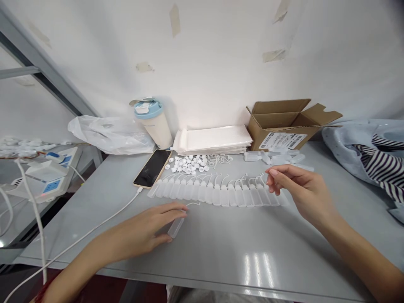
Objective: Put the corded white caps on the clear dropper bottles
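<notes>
My left hand (151, 227) is over the near part of the table, its thumb and fingers closed about the two ends of a small translucent plastic tube (176, 227). A thin white cord sticks out from that tube's top. Beyond it runs a long row of similar tubes (208, 193), laid side by side with their cords pointing away from me. At the row's right end my right hand (299, 193) is raised, thumb and fingertips pinched together. Whatever may be between them is hidden. The fingers cover part of the last tubes.
Behind the row lie white caps (189, 164), loose cords (219, 160) and more tubes (277, 156). A charging phone (153, 168), a tumbler (154, 122), a plastic bag (113, 134), stacked white sleeves (214, 141) and an open carton (284, 126) stand around. Striped cloth (381, 160) lies right.
</notes>
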A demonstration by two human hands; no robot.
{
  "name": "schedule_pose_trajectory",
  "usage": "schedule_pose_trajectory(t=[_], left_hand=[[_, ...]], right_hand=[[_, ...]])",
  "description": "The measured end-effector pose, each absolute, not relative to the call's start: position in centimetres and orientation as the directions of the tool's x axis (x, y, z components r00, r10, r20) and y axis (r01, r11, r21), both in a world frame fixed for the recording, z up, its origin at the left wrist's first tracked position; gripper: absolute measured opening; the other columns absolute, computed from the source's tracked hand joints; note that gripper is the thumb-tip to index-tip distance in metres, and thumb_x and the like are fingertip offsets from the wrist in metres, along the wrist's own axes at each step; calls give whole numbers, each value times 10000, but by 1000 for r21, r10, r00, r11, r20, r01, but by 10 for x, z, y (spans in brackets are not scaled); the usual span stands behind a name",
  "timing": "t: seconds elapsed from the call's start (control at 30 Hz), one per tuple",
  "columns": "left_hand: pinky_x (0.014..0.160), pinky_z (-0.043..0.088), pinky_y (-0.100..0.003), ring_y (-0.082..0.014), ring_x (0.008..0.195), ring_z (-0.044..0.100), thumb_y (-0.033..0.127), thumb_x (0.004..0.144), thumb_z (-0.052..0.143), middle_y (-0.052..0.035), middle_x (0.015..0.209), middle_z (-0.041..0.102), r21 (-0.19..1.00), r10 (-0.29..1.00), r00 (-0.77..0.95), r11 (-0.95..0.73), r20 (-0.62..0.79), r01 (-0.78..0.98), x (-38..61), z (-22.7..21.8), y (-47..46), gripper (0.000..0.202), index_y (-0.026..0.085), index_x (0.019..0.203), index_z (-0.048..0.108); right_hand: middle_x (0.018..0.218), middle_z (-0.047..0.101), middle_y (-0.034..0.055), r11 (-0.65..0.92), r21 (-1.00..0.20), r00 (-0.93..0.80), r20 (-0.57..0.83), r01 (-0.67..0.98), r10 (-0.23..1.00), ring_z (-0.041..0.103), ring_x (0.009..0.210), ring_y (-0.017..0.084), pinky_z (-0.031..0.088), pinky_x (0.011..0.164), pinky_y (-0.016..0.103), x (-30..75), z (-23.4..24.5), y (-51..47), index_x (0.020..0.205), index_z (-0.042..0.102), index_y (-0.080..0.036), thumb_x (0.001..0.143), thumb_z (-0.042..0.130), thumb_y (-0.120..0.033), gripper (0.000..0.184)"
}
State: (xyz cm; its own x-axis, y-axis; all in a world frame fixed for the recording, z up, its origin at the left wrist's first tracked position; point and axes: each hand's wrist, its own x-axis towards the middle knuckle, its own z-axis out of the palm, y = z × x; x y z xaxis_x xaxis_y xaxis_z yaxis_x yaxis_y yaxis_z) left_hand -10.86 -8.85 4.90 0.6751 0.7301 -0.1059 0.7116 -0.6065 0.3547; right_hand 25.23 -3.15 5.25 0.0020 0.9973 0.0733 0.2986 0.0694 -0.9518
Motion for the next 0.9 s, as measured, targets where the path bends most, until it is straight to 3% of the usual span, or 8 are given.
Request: schedule_pose_trajectory(t=[0.27,0.57,0.73,0.9], left_hand=[[1010,481,-389,-225,1263,496,196,897,518,-28,1393,504,343,790,613,-577,5,741,-113,42,-102,490,309,1364,424],[1023,476,-301,-197,1219,538,243,933,485,-1,1391,497,264,826,533,-563,182,783,-108,58,-130,527,318,1427,320],[1029,473,-304,-185,1206,549,269,930,512,-6,1383,503,319,835,496,-549,236,773,-102,55,-122,508,319,1408,348],[994,504,-336,-196,1191,567,300,920,534,-21,1337,558,408,838,510,-541,192,735,-106,31,-107,473,322,1372,396]], right_hand=[[641,617,-6,72,-953,9,78,293,997,520,569,131,398,569,288,252,52,-32,743,664,-222,845,619,-433,238],[622,617,-8,70,-952,12,77,296,997,517,561,133,398,569,289,253,51,-30,740,671,-224,835,626,-434,234],[625,622,-9,77,-953,12,84,292,996,520,555,127,404,567,281,252,50,-30,739,675,-224,827,634,-436,233],[613,620,-9,80,-953,17,89,293,996,519,547,126,412,563,276,251,51,-30,726,672,-223,821,638,-440,239]])
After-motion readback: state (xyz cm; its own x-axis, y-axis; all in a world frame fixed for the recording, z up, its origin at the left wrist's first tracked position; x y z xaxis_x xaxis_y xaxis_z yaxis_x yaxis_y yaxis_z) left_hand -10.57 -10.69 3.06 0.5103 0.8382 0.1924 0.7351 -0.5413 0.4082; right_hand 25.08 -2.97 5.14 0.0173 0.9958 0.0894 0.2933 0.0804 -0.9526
